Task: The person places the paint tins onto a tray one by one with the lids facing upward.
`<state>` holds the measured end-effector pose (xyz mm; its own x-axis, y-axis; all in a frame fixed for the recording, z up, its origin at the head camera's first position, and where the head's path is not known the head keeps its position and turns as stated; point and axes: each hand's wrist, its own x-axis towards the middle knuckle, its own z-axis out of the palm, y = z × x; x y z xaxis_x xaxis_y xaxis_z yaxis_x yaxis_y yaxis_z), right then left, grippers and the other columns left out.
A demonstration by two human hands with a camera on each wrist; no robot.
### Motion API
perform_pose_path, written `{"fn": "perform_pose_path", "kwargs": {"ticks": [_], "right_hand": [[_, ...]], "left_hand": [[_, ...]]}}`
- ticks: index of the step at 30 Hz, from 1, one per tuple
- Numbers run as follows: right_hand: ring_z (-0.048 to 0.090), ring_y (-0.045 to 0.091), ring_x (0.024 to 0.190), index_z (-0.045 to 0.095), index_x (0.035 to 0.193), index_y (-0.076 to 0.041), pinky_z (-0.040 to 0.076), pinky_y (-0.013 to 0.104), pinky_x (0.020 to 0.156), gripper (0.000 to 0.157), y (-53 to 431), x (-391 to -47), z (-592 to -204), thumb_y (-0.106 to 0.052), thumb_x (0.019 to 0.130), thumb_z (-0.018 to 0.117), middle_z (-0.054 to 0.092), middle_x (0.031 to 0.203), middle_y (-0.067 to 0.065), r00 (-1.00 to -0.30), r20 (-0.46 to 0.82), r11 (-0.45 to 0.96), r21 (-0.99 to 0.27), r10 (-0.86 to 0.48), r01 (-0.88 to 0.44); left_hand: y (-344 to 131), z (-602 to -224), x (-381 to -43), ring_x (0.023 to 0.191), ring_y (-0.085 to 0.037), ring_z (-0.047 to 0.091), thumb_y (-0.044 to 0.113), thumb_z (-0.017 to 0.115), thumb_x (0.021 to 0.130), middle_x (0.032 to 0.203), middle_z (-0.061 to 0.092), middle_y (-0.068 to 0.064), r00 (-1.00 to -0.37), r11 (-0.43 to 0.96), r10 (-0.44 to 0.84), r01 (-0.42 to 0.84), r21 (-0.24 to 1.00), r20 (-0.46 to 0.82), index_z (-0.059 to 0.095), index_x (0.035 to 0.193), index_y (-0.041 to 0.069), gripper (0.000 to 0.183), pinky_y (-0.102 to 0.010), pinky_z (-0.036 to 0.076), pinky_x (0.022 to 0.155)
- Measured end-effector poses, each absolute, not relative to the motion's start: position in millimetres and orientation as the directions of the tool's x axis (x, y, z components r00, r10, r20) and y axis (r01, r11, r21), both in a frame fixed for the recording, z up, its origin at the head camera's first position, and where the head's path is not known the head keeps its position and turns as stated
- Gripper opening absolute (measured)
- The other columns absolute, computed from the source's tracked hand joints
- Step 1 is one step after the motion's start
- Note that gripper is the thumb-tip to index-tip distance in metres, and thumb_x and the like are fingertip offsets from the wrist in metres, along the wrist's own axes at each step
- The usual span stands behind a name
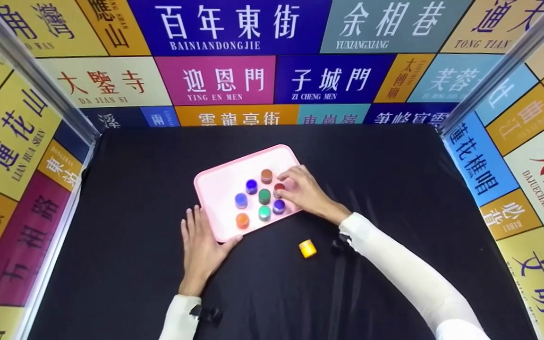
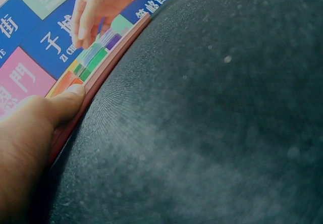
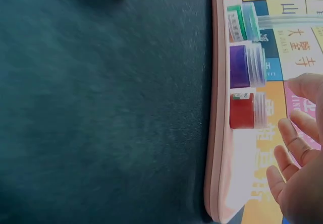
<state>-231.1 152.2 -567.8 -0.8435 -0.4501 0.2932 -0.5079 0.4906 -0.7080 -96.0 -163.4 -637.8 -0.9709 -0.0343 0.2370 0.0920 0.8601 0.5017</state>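
Note:
A pink tray (image 1: 217, 189) lies tilted on the black cloth, bearing several small paint jars in brown, red, green, blue, purple and orange. At its near left corner is my left hand (image 1: 199, 250), fingers straight beside the left edge and thumb against the near rim. My right hand (image 1: 302, 189) hovers over the tray's right side, next to the red jar (image 3: 243, 110). In the right wrist view its fingers are spread and loosely bent, apart from that jar. The purple jar (image 3: 246, 65) stands beside the red one.
A yellow jar (image 1: 307, 249) lies on the black cloth (image 1: 371, 189), outside the tray and near my right wrist. Panels with printed lettering (image 1: 215, 80) wall in the back and both sides, with metal corner posts between them.

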Motion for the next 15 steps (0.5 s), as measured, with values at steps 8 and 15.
{"fn": "perform_pose_path", "kwargs": {"ticks": [8, 15], "right_hand": [[0.057, 0.03, 0.12, 0.078, 0.115, -0.002, 0.046, 0.045, 0.106, 0.028, 170, -213, -571, -0.011, 0.091, 0.09, 0.074, 0.114, 0.011, -0.806, 0.351, 0.479, -0.665, -0.477, -0.573], [0.058, 0.028, 0.121, 0.078, 0.117, -0.001, 0.048, 0.043, 0.106, 0.03, 189, -197, -574, -0.013, 0.092, 0.088, 0.074, 0.116, 0.006, -0.813, 0.344, 0.5, -0.656, -0.469, -0.566]], "left_hand": [[-164, -638, -96, 0.166, -0.053, 0.018, 0.072, 0.085, 0.081, 0.172, 0.031, -0.037, -0.969, 0.865, -0.038, 0.092, 0.493, 0.246, 0.03, 0.166, -0.013, 0.132, -0.064, 0.007, 0.135], [-162, -639, -97, 0.165, -0.052, 0.018, 0.071, 0.085, 0.081, 0.172, 0.032, -0.037, -0.968, 0.861, -0.038, 0.096, 0.5, 0.25, 0.029, 0.167, -0.012, 0.132, -0.064, 0.007, 0.135]]}}
